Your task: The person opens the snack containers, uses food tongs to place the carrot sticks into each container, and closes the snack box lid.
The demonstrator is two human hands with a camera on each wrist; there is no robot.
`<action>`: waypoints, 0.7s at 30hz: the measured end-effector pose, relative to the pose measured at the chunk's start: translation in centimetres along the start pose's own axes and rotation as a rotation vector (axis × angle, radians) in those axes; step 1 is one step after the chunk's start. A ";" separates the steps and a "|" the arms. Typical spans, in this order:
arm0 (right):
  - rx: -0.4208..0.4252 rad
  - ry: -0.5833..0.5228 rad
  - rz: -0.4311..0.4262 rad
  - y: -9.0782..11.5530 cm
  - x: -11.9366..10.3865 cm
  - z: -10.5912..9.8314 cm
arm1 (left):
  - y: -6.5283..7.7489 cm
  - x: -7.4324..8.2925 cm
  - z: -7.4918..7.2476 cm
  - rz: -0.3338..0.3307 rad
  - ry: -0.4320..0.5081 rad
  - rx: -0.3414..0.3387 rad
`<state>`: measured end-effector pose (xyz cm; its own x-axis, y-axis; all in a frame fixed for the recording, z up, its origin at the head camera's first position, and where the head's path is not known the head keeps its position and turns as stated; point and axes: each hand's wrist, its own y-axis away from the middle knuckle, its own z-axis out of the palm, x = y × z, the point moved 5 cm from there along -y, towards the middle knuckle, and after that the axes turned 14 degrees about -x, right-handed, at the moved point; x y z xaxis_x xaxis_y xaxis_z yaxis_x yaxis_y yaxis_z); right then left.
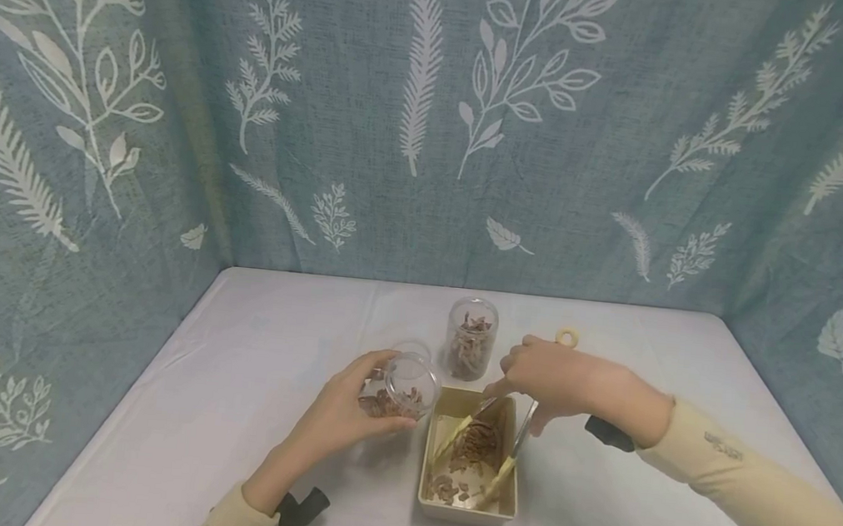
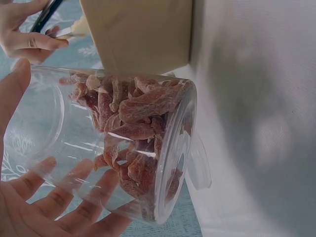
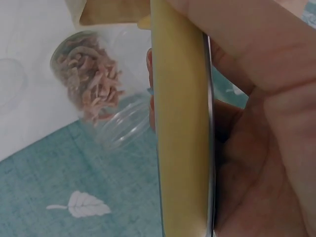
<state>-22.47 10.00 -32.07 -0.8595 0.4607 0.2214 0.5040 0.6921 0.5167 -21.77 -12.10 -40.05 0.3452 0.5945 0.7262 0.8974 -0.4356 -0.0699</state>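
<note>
Apparently mid-transfer, tongs (image 1: 504, 472) in tray (image 1: 464, 516).
Your left hand (image 1: 343, 409) curls round a tilted jar (image 1: 410, 376); right hand (image 1: 543, 378) grips the spread tongs; next likely: squeeze strips (image 1: 477, 443).

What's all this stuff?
Table: 1, white, centre
Backdrop: 1, teal, around table
Box: 1, cream, on table
Held jar: 1, clear, left of box
Standing jar: 1, clear, behind box
Dried pieces: many, brown, box and jars
Lid: 1 or more, clear, on table
Tongs: 1, silver and yellow, into box
Ring: 1, yellow, far side
Wrist devices: 2, black, at wrists
Sleeves: 2, cream, on arms
Hands: 2, bare; left hand holding jar, right hand holding tongs
</note>
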 end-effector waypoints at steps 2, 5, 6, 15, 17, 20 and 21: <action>-0.010 0.013 0.008 -0.3 -0.2 0.2 | 0.0 0.0 0.0 0.001 -0.001 0.001; -0.008 0.026 0.014 -0.9 -0.5 0.3 | 0.0 -0.1 0.1 0.007 -0.004 -0.001; 0.002 0.043 0.010 -1.0 -0.6 0.3 | 0.0 -0.1 0.1 0.009 -0.003 -0.002; 0.032 0.216 0.014 -2.5 -0.9 0.2 | 0.1 0.0 0.2 0.015 -0.008 -0.015; 0.018 0.222 0.002 -2.8 -0.8 0.1 | 0.1 0.0 0.3 0.018 -0.011 -0.020; 0.007 0.214 -0.027 -3.1 -0.5 -0.2 | 0.1 0.0 0.3 0.019 -0.015 -0.021; 0.002 0.214 -0.037 -3.2 -0.5 -0.3 | 0.1 0.0 0.3 0.022 -0.015 -0.019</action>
<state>-23.67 7.43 -33.56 -0.8757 0.3070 0.3727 0.4719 0.7078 0.5257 -21.63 -11.94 -40.20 0.3691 0.5949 0.7140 0.8841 -0.4617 -0.0723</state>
